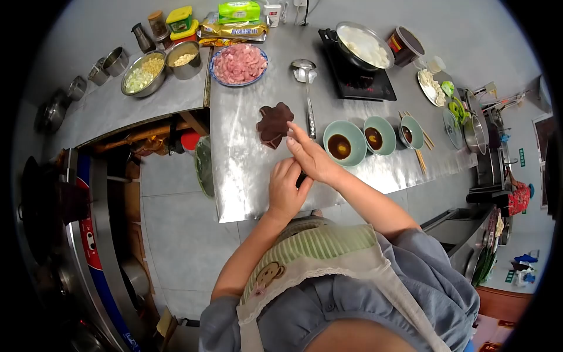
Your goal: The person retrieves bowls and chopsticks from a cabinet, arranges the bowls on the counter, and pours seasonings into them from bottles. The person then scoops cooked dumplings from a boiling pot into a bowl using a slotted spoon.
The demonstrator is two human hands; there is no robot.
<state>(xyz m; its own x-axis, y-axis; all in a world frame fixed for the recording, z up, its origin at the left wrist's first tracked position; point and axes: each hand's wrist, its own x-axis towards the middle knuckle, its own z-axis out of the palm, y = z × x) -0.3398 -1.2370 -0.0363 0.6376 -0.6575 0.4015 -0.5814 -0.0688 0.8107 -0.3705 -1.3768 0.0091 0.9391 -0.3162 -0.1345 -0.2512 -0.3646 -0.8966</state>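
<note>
My left hand and my right hand meet over the front part of the steel table, just below a crumpled dark brown cloth. The left fingers are curled against the right palm, and a small dark thing shows between the hands, too hidden to name. My right hand has its fingers stretched toward the cloth. A ladle lies beyond the hands. To their right stand a green bowl, a second green bowl and a third, each with dark sauce.
A plate of raw meat sits at the back left. Behind the bowls, a steaming pot stands on a black induction cooker. Chopsticks lie at the right. A person in red is at the far right.
</note>
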